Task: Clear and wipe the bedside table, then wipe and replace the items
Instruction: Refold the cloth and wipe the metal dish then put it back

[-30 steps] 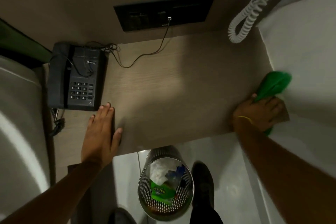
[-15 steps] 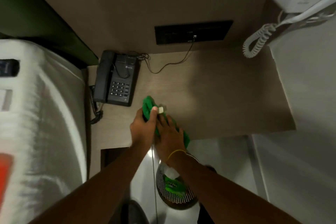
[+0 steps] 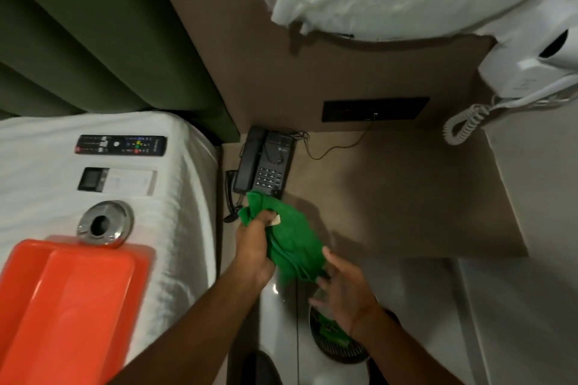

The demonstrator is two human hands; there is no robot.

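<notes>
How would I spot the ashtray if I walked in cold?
Start at the white bed on the left. Below the two remotes, touching the orange tray, sits the ashtray: the only round, shiny metal thing there, with a dark hole in its middle.

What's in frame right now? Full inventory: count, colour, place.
cloth: 1, green, bunched above the table's near left edge
telephone: 1, black, table's back left corner, corded
bedside table: 1, light wood, centre right
socket panel: 1, black, on the wall behind the table
remote: 1, black, on the bed
small remote: 1, white with dark screen, on the bed
ashtray: 1, silver, on the bed by the tray
tray: 1, orange, bed's near end
bed: 1, white sheet, left
headboard: 1, green, upper left
hairdryer: 1, white, coiled cord, wall at right
bin: 1, metal mesh, on the floor
left hand: 1, gripping the cloth
right hand: 1, open, fingers at the cloth's lower edge
</notes>
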